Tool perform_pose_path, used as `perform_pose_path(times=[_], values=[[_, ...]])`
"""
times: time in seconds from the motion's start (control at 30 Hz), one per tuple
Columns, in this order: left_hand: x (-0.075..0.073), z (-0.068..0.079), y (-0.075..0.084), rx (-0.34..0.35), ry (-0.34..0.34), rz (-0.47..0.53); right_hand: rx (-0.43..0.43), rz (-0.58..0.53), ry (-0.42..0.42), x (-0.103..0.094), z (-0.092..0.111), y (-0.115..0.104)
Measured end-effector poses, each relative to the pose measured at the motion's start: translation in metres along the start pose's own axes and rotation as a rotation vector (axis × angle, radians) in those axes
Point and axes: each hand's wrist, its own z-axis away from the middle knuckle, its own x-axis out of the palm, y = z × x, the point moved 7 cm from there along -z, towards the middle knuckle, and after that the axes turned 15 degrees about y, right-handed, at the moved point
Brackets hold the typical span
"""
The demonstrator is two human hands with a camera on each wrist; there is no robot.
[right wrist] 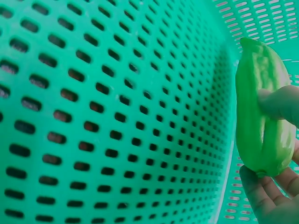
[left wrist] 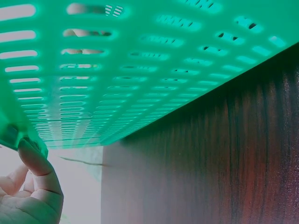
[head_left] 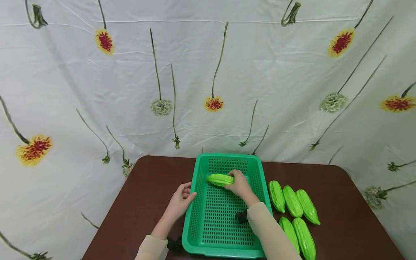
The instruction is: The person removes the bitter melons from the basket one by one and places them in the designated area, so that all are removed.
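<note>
A green plastic basket (head_left: 227, 250) with slotted walls and floor lies lengthwise on the table. Inside it, toward the far end, my right hand (head_left: 239, 185) holds a bright green, ridged bitter melon (head_left: 219, 179) by its right end. The right wrist view shows the thumb across the bitter melon (right wrist: 252, 112) and the other fingers round its lower end. At the basket's left rim, my left hand (head_left: 180, 199) grips the edge; the left wrist view shows its thumb (left wrist: 39, 168) bent against the rim, with part of the grip hidden.
Several more bitter melons (head_left: 293, 201) lie in two rows on the dark brown table (head_left: 344, 213), close to the basket's right side. Behind the table's far edge hangs a white flowered cloth (head_left: 195, 72). A dark wrist device (head_left: 241, 216) sits at the right cuff.
</note>
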Motion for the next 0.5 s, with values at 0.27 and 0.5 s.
perform_pose_path(times=[0.27, 0.5], values=[[0.0, -0.001, -0.002, -0.006, -0.007, -0.005, -0.029, -0.029, -0.006, -0.018, 0.003, -0.012], [0.001, -0.002, -0.002, -0.007, -0.003, -0.008, -0.041, -0.049, 0.003, -0.034, 0.004, -0.021]])
